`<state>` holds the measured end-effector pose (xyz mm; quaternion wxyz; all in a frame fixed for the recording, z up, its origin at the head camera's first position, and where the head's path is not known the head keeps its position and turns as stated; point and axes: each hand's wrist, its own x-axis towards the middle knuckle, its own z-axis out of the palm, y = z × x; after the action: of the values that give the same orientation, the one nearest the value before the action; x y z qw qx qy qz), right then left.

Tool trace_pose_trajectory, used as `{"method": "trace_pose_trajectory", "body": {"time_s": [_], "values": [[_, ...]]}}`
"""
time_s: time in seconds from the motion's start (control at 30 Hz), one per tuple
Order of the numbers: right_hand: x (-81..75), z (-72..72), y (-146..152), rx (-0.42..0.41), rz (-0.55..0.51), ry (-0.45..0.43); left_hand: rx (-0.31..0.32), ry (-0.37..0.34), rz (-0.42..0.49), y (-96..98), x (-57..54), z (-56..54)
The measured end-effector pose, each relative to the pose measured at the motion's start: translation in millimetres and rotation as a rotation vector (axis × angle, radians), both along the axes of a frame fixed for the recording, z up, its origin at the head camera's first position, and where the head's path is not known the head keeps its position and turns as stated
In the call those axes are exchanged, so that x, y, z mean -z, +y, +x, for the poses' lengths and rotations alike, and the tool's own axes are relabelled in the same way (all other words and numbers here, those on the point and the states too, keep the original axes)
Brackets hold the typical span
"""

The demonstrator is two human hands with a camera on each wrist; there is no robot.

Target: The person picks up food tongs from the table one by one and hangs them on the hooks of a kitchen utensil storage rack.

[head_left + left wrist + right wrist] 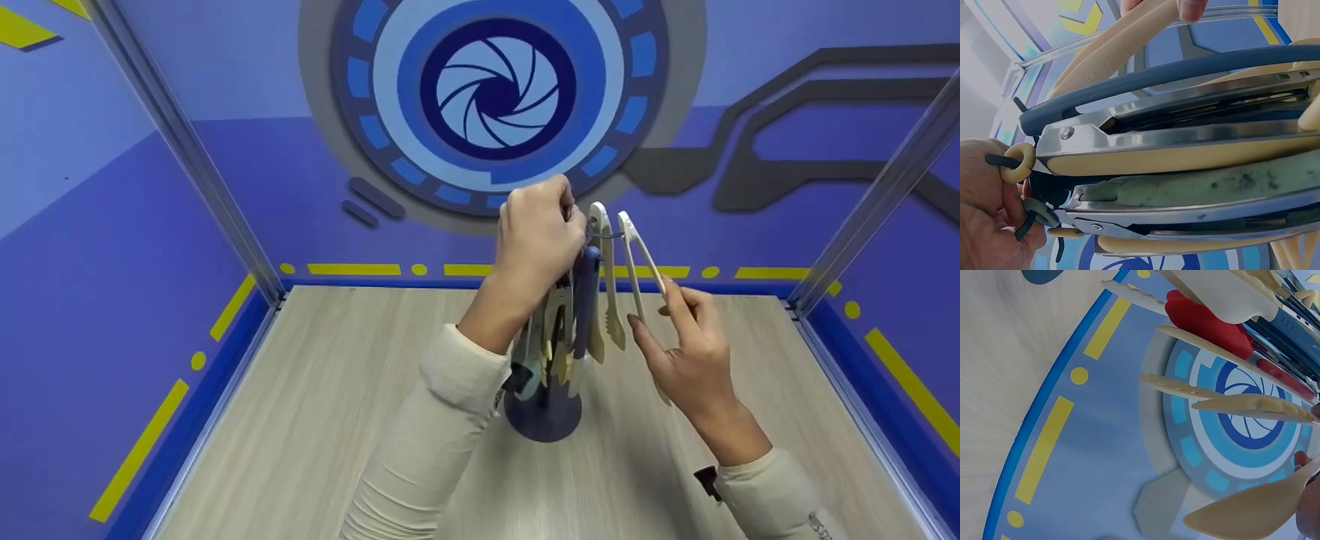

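A dark utensil stand [544,424] is hung with several kitchen tongs. My left hand [538,229] has its fingers curled at the stand's top and grips it by the hooks. In my right hand [694,352] are cream tongs [628,232], pinched between thumb and fingers with the arms spread apart; their upper end is at a hook. The right wrist view shows one spoon-shaped cream tip [1247,512] of these tongs. Metal tongs with a yellow inlay [1157,163] and green-handled tongs [1213,183] hang near my left hand.
Beside the held tongs hang other cream tongs [609,292] and a blue-handled utensil [586,300]. A red utensil head [1207,326] shows behind. The stand is on a wood-grain table [337,412], enclosed by blue printed walls [217,165] with metal corner posts [180,135].
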<state>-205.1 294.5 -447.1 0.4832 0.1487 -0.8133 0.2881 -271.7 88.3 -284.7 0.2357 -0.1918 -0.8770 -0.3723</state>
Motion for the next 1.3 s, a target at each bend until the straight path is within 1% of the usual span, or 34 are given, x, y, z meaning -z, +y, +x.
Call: {"method": "trace_pose_trajectory", "body": {"time_s": [0.2, 0.43, 0.73, 1.0, 1.3], "values": [[-0.5, 1.2, -2, -0.009, -0.005, 0.014, 0.007, -0.017, 0.022, 0.3, -0.5, -0.4], [1.4, -0.3, -5, -0.035, 0.018, 0.067, -0.005, 0.008, -0.007, -0.3, 0.6, -0.6], [5.9, -4.0, -12, 0.003, 0.073, 0.074, 0.002, -0.009, -0.015, -1.0, -1.1, 0.6], [15.9, -11.3, -26, 0.005, 0.066, 0.105, 0.003, -0.021, -0.009, -0.9, -2.5, 1.2], [29.6, -22.0, -40, 0.022, 0.063, 0.115, -0.01, 0.005, -0.004, -0.9, -0.4, 0.4]]}}
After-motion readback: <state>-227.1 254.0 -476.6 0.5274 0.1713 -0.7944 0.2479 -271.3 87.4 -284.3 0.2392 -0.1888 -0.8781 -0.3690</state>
